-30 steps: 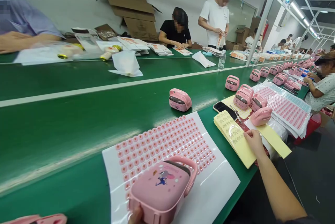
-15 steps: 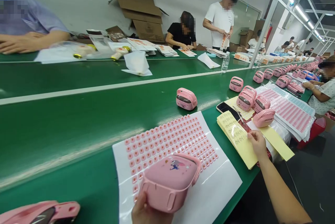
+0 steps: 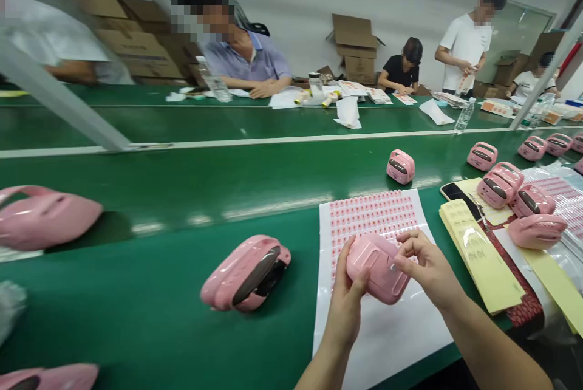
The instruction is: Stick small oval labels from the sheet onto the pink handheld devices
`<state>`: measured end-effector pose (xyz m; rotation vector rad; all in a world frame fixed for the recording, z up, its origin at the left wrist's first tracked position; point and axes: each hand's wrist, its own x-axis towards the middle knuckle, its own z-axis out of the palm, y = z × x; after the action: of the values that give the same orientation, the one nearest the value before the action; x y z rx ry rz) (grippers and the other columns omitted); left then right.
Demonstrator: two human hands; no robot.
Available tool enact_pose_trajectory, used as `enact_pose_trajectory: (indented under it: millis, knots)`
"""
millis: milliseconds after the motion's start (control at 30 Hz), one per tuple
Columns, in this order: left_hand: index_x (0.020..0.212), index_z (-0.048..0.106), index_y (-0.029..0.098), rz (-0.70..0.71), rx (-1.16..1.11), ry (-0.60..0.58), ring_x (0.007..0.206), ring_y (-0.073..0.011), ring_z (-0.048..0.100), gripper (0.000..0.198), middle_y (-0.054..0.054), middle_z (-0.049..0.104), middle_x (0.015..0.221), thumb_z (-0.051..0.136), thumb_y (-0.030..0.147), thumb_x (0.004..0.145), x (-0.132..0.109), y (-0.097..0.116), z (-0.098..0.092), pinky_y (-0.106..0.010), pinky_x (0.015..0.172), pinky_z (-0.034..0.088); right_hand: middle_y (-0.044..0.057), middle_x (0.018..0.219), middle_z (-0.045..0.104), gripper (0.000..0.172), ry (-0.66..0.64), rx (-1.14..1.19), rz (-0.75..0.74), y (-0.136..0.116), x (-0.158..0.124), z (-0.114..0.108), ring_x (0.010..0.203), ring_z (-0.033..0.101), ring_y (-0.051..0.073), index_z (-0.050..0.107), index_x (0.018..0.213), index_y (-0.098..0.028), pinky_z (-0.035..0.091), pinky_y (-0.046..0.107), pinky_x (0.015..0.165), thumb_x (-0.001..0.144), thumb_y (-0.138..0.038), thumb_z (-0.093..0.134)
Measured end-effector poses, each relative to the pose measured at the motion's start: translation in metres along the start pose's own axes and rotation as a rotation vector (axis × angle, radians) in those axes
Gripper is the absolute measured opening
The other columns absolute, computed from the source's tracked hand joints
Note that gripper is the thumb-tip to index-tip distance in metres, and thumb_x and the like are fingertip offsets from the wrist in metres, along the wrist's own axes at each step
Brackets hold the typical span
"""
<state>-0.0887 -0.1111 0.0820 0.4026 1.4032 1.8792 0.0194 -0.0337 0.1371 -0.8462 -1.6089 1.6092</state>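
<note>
My left hand (image 3: 348,302) grips a pink plastic case (image 3: 379,267) from its left side, holding it above a white sheet of small pink stickers (image 3: 371,215). My right hand (image 3: 426,265) rests on the case's right end with thumb and forefinger pinched together at its surface; whatever is in the pinch is too small to make out. Another pink case (image 3: 246,273) lies on the green belt (image 3: 159,195) just left of the sheet.
More pink cases (image 3: 401,166) sit along the belt, with a group (image 3: 519,195) at the right beside yellow label sheets (image 3: 483,256) and a phone (image 3: 455,191). A large pink case (image 3: 43,217) lies at far left. Several other people work across the line.
The view has swung left. My right hand left the yellow label sheets and came onto the pink case. The case has been turned over in my left hand.
</note>
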Motion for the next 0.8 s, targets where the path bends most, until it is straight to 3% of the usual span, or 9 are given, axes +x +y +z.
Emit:
enact_pose_trajectory:
  millis: [167, 633, 800]
  knots:
    - [0.129, 0.046, 0.026, -0.002, -0.058, 0.014, 0.115, -0.0316, 0.05, 0.075, -0.011, 0.045, 0.137, 0.069, 0.056, 0.064, -0.003, 0.002, -0.002, -0.035, 0.081, 0.048, 0.005, 0.09, 0.052, 0.025, -0.022, -0.027, 0.03, 0.009, 0.003, 0.002, 0.106, 0.048, 0.027, 0.064, 0.057, -0.022, 0.035, 0.04, 0.094, 0.062, -0.045, 0.073]
    - [0.13, 0.045, 0.028, -0.027, -0.105, 0.038, 0.111, -0.0311, 0.054, 0.073, -0.01, 0.051, 0.131, 0.067, 0.056, 0.066, -0.006, 0.004, 0.001, -0.037, 0.079, 0.051, 0.006, 0.097, 0.051, 0.017, -0.078, -0.032, 0.038, 0.024, 0.006, 0.003, 0.111, 0.046, 0.026, 0.068, 0.065, -0.023, 0.037, 0.038, 0.094, 0.067, -0.039, 0.072]
    - [0.13, 0.045, 0.03, -0.021, -0.097, 0.039, 0.114, -0.0305, 0.053, 0.072, -0.009, 0.051, 0.133, 0.065, 0.058, 0.067, -0.006, 0.001, 0.0, -0.036, 0.08, 0.051, 0.005, 0.092, 0.052, 0.022, 0.011, -0.016, 0.009, 0.02, 0.004, 0.008, 0.107, 0.048, 0.026, 0.066, 0.061, -0.023, 0.038, 0.038, 0.093, 0.065, -0.043, 0.073]
